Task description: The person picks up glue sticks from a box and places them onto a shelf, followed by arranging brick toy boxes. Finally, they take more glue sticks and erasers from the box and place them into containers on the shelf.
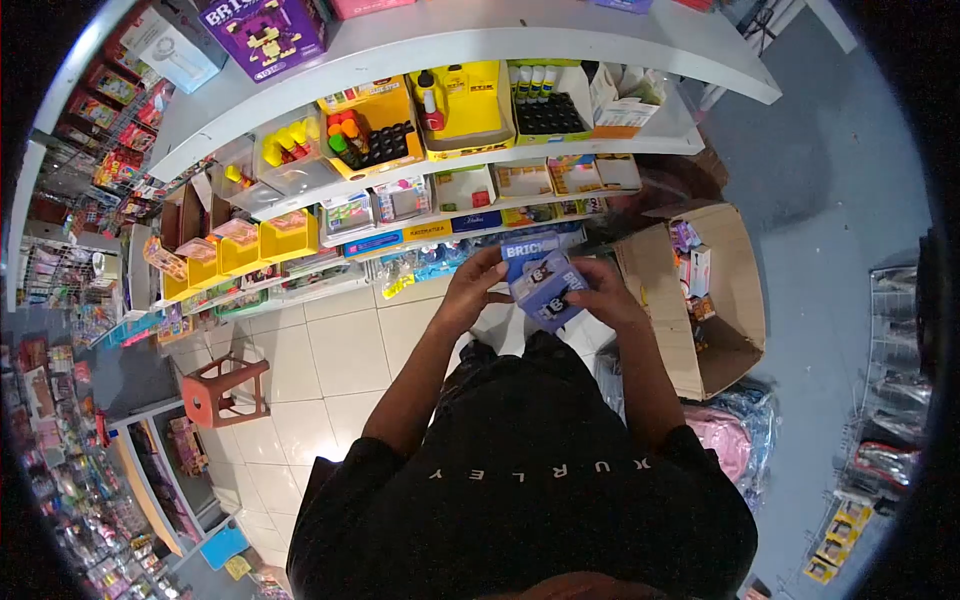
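In front of my body I hold two small blue-purple brick toy boxes. My left hand point(474, 288) is closed on the rear brick toy box point(522, 247), which has white lettering along its top. My right hand point(606, 292) grips the front brick toy box point(546, 290), its thumb lying across the printed face. The front box is tilted and overlaps the rear one, so much of the rear box is hidden. To the right of my right hand stands an open cardboard box point(742, 280) with several small packages inside.
Ahead is a white shelf unit point(540, 50) with glue sticks, yellow trays point(285, 238) and stationery. A purple brick box point(265, 35) stands on its top. A red plastic stool point(225, 390) is at left. A pink wrapped bag point(722, 440) lies beside the cardboard box.
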`<state>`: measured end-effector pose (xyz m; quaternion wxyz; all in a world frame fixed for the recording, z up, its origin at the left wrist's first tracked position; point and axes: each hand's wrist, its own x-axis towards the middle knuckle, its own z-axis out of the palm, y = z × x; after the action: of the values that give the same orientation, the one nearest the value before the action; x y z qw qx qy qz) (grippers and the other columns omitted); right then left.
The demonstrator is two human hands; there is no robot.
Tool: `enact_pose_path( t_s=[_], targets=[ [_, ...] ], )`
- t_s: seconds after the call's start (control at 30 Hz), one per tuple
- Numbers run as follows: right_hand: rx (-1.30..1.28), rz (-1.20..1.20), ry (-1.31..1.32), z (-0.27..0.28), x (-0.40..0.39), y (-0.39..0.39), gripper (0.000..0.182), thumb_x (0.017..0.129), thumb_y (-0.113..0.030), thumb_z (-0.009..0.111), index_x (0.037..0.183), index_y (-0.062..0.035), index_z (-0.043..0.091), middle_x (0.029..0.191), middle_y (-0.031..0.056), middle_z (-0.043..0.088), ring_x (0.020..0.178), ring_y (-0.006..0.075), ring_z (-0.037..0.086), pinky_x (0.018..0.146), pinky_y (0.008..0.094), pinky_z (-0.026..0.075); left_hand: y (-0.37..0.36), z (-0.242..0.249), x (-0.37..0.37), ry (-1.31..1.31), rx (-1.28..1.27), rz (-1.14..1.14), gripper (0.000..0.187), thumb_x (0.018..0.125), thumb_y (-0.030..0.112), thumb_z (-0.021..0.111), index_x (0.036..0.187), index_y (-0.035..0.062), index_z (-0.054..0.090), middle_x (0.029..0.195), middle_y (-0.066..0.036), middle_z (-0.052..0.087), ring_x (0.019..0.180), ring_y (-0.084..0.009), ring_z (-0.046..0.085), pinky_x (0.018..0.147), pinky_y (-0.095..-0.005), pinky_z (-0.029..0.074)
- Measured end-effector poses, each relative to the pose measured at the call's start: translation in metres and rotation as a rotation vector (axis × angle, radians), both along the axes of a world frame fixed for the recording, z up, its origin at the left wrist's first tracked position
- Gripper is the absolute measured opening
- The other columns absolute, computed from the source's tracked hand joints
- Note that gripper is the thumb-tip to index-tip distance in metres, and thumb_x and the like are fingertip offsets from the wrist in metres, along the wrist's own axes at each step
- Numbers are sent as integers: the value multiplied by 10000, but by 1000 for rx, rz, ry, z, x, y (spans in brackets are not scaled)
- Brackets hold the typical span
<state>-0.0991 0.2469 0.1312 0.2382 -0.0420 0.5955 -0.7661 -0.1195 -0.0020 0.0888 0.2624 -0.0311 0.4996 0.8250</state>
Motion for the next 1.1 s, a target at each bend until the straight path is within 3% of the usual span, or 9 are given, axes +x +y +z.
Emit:
enact_pose_path(
  t_s=[0.2,0.3,0.43,0.5,0.7,0.87,0.9,1.0,1.1],
  targets=[
    [-53,-49,-132,-5,0,-15,595,836,-241,757,1314,24,521,1163,102,625,1052,192,610,907,359,526,-11,-21,-5,-80,145,67,519,964,317,569,1341,-14,436,1246,-150,570,1155,-265,582,935,-440,514],
    [-139,-257,-250,0,-11,7,570,890,-216,705,1372,-28,466,1202,81,598,1052,198,608,924,377,511,-18,-37,-7,-39,164,214,427,970,286,522,1296,17,457,1202,-126,592,1037,-261,640,830,-419,547],
    [-86,-365,110,36,-42,54,511,892,-131,687,1357,-70,485,1174,69,585,1088,192,568,896,358,507,-42,-49,2,-145,-33,341,421,936,352,574,1254,87,497,1171,-75,601,1055,-223,602,807,-417,500],
    [409,-423,460,101,-58,67,602,850,-87,708,1384,-88,429,1160,41,565,1085,169,546,875,322,492,-53,-50,10,-165,-93,380,419,928,374,585,1241,106,508,1165,-59,600,1041,-215,597,808,-421,480],
    [371,-721,1013,216,-145,127,532,854,-98,736,1319,-104,478,1184,51,564,1066,160,574,817,278,516,-58,-41,26,-201,-137,579,318,925,331,602,1142,103,558,1032,-37,641,891,-178,627,717,-340,485],
    [697,-381,1065,238,-245,162,468,910,-173,697,1315,-88,480,1183,66,565,1040,140,573,822,289,510,-37,-41,34,-102,-55,631,334,921,363,618,1144,120,562,1047,-33,639,896,-168,612,719,-323,476],
    [707,-319,872,246,-246,161,463,929,-203,674,1333,-104,471,1203,77,561,1050,156,576,856,305,504,-31,-36,35,-105,-60,657,340,922,365,621,1153,121,563,1055,-29,643,904,-165,617,719,-326,478],
    [593,-242,1034,243,-272,167,456,938,-194,664,1342,-126,465,1111,29,578,929,106,573,755,270,483,-16,-26,41,-110,-83,701,348,924,361,622,1169,121,564,1063,-28,646,913,-163,622,727,-324,478],
    [636,-243,997,243,-283,166,484,933,-236,670,1355,-133,456,1149,49,584,965,144,593,785,292,493,-10,-28,48,-107,-89,717,338,925,355,621,1172,130,573,1074,-28,648,923,-162,622,752,-330,472]
  ],
)
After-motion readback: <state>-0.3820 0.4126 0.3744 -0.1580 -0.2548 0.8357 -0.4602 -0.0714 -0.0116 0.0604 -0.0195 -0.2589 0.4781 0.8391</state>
